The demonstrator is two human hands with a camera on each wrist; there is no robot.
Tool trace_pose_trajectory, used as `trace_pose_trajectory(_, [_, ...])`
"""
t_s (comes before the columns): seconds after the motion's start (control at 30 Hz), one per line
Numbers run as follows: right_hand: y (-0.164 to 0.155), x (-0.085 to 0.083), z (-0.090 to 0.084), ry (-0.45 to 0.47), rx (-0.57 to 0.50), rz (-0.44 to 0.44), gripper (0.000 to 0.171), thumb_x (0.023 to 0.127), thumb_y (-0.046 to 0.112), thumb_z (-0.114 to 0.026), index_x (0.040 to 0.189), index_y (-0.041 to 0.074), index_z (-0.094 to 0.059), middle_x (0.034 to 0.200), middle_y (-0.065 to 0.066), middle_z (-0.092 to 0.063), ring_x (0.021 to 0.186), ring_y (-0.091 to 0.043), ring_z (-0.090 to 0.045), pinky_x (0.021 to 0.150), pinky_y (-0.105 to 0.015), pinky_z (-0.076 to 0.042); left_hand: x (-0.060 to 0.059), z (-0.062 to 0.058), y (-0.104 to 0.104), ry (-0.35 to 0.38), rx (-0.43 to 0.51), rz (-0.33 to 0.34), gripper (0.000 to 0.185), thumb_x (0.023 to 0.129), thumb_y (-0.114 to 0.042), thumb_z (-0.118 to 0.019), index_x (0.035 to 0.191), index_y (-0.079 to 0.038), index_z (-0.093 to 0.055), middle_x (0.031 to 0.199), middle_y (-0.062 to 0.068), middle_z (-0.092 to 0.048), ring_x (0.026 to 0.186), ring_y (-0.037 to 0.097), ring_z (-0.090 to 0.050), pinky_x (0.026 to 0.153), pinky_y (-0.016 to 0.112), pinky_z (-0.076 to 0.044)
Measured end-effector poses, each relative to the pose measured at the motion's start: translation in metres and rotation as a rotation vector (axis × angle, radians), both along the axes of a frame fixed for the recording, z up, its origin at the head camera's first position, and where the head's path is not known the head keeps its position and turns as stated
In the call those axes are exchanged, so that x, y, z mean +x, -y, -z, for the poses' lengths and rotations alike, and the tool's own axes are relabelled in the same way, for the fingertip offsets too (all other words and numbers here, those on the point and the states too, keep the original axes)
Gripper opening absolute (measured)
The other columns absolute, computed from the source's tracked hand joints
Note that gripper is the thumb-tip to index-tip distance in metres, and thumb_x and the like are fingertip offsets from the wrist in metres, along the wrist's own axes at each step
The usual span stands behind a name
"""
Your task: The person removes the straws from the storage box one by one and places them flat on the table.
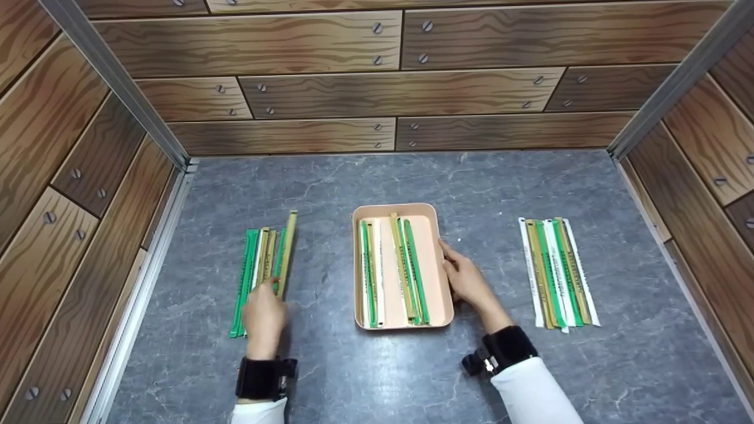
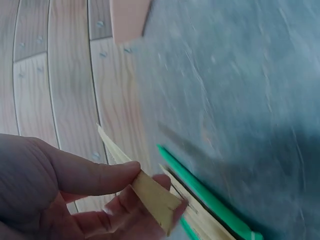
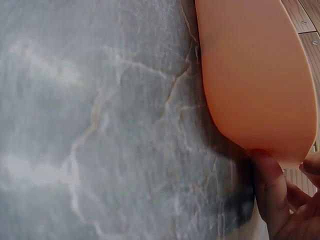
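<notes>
Only illegible tiny print on the slim packets.

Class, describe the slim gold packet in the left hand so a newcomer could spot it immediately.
On the grey marbled tabletop, find the shallow pink rectangular tray. Left of it lie slim green, white and gold packets. Among those neighbours, the slim gold packet alone is pinched in the left hand.
</notes>
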State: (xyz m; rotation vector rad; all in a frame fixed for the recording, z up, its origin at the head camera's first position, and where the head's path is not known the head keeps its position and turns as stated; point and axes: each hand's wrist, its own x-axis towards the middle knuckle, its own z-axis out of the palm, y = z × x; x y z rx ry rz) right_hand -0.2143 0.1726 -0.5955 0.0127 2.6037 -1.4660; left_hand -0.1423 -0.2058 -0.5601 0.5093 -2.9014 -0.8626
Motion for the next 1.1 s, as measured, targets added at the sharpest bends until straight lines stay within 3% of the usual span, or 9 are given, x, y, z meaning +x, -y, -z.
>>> trace_pose_trajectory(0.1, [0.0,-0.001,0.001,-0.021,0.013,-0.004,0.05,0.101,0.008,-0.05,0.15,0.016,-0.043,0.119,-0.029,-0.06,0.054,-0.019,-0.057,0.043,-0.032,-0.049,0.001,0.003,0.009,0.041,0.009,-0.052,0.048,0.084,0.008,-0.053,0.13,-0.002,-0.06,0.111,0.031,-0.064,0.088,0.05,-0.062,0.066,0.061,-0.049])
trace_pose_trajectory(0.2, [0.0,0.0,0.001,-0.014,0.015,0.0,0.05,0.101,0.009,-0.05,0.15,0.018,-0.043,0.118,-0.029,-0.06,0.055,-0.02,-0.058,0.042,-0.033,-0.049,0.002,0.007,0.016,0.063,0.017,-0.084,0.047,0.086,0.005,-0.054,0.132,-0.004,-0.058,0.112,0.031,-0.063,0.091,0.053,-0.061,0.069,0.064,-0.048])
trace_pose_trajectory(0.43, [0.0,0.001,0.0,0.01,0.005,0.006,0.05,0.102,0.011,-0.049,0.15,0.02,-0.042,0.108,-0.027,-0.062,0.048,-0.018,-0.055,0.035,-0.033,-0.046,0.003,0.015,0.026,0.111,0.004,-0.096,0.044,0.088,0.006,-0.056,0.13,-0.004,-0.061,0.11,0.031,-0.064,0.088,0.05,-0.062,0.068,0.061,-0.048])
trace_pose_trajectory(0.77, [0.0,0.0,0.001,0.006,0.008,0.006,0.05,0.101,0.01,-0.05,0.15,0.02,-0.043,0.11,-0.028,-0.062,0.048,-0.018,-0.055,0.036,-0.034,-0.047,0.002,0.011,0.026,0.158,-0.003,-0.11,0.038,0.089,0.003,-0.056,0.126,-0.005,-0.063,0.099,0.028,-0.066,0.082,0.049,-0.063,0.061,0.059,-0.047])
trace_pose_trajectory(0.93, [0.0,0.0,0.0,0.005,0.003,0.007,0.05,0.102,0.01,-0.05,0.15,0.02,-0.043,0.107,-0.026,-0.063,0.047,-0.018,-0.055,0.036,-0.033,-0.046,0.0,0.005,0.013,0.087,-0.009,-0.063,0.035,0.089,0.001,-0.056,0.123,0.0,-0.064,0.104,0.029,-0.065,0.088,0.05,-0.063,0.064,0.062,-0.049])
trace_pose_trajectory(1.0, [0.0,0.0,0.0,0.005,0.004,0.004,0.05,0.102,0.01,-0.049,0.15,0.02,-0.043,0.106,-0.026,-0.063,0.048,-0.017,-0.055,0.036,-0.033,-0.046,-0.002,0.002,0.003,0.02,-0.005,-0.009,0.036,0.085,0.002,-0.059,0.12,0.003,-0.065,0.106,0.029,-0.066,0.089,0.048,-0.064,0.066,0.06,-0.051])
trace_pose_trajectory(1.1, [0.0,0.0,-0.001,0.008,0.004,0.007,0.049,0.102,0.011,-0.049,0.15,0.021,-0.042,0.107,-0.027,-0.063,0.049,-0.018,-0.056,0.037,-0.034,-0.047,-0.007,-0.004,-0.014,-0.075,0.035,0.089,0.037,0.08,0.004,-0.062,0.117,0.005,-0.067,0.096,0.025,-0.068,0.076,0.039,-0.065,0.062,0.051,-0.052])
